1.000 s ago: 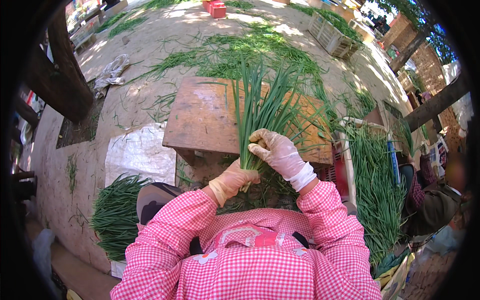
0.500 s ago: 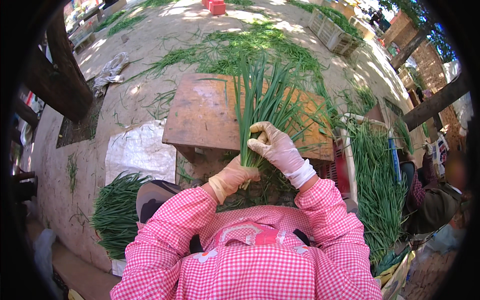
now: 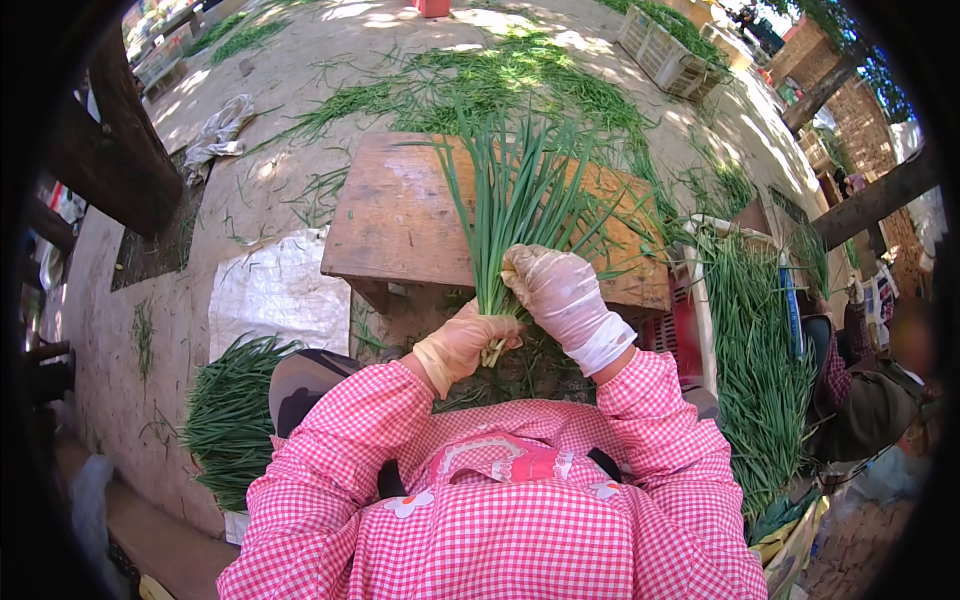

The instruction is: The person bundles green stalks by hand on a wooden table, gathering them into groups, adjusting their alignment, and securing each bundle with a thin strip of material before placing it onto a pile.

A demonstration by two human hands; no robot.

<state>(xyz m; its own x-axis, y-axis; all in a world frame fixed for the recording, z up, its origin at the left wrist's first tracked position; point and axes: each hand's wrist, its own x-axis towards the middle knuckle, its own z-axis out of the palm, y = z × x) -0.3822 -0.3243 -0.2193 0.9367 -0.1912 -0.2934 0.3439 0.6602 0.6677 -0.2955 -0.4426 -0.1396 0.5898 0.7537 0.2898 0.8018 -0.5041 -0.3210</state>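
Note:
A bunch of long green garlic chives (image 3: 505, 210) stands up from my hands, its leaves fanning out over the near side of a wooden table (image 3: 400, 225). My left hand (image 3: 465, 345), in a thin pale glove, is closed around the lower stems, and the pale stem ends poke out below it. Just above and to the right, my gloved right hand (image 3: 565, 295) has its fingers curled against the bunch's right side. Its fingertips are partly hidden, but they appear to pinch some leaves.
Chives are heaped at my left (image 3: 240, 420) and fill a long crate (image 3: 760, 390) at my right. A white sheet (image 3: 280, 295) lies on the ground. Loose greens (image 3: 500, 80) litter the ground beyond the table. A person (image 3: 870, 400) sits at the far right.
My right hand has turned and its fingers have curled in lower against the bunch. The leaves have spread wider to the left. My left hand keeps its hold on the stems.

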